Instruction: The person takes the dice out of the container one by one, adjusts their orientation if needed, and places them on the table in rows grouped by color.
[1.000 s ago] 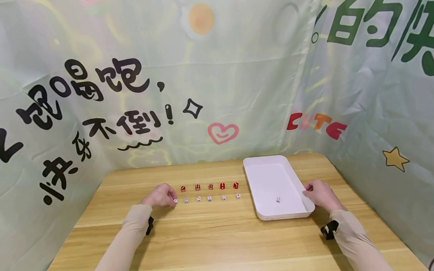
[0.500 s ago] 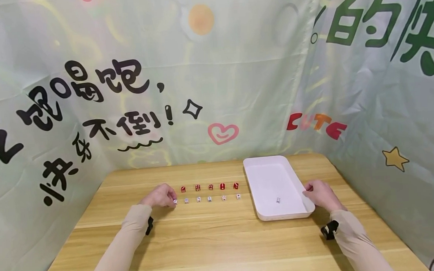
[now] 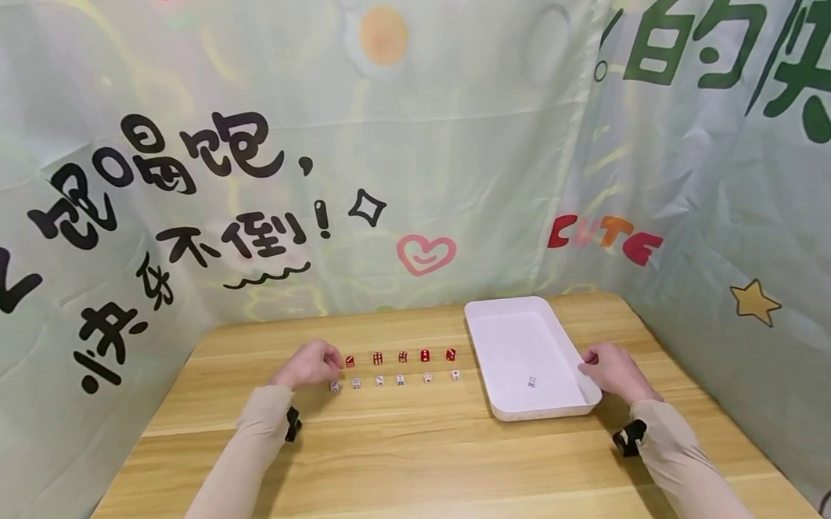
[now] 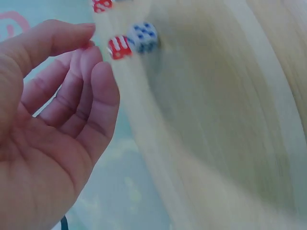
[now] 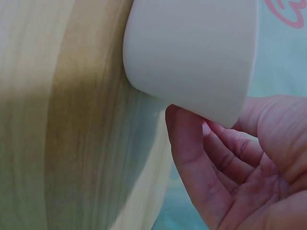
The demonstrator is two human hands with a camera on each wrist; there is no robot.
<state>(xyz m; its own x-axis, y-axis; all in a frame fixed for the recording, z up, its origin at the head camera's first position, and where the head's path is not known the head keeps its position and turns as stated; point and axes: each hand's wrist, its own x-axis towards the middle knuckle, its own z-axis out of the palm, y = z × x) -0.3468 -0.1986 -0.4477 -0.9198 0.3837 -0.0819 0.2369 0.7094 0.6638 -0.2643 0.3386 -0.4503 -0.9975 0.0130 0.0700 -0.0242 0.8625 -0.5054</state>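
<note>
My left hand (image 3: pixel 311 363) hovers just above and behind the leftmost white die (image 3: pixel 334 386), apart from it, its fingers loosely bent. In the left wrist view my left hand (image 4: pixel 62 105) holds nothing visible; the thumb and index finger come close together beside a white die with blue dots (image 4: pixel 144 37) and a red die (image 4: pixel 120 47). At the right, my right hand (image 3: pixel 617 370) grips the right wall of a white tray (image 3: pixel 491 365), thumb over the rim and fingers outside. The tray's corner (image 5: pixel 192 52) fills the upper part of the right wrist view. One white die (image 3: pixel 532 382) lies in the tray.
Several red dice, among them a middle one (image 3: pixel 403 357), form a back row on the wooden table (image 3: pixel 412 463). Several white dice, such as one (image 3: pixel 401 380), stand in a row in front. A printed cloth (image 3: pixel 353 153) walls the back and sides.
My left hand has let go of the leftmost white die and risen slightly up and away, leaving the die on the table. The right hand and tray have stayed put.
</note>
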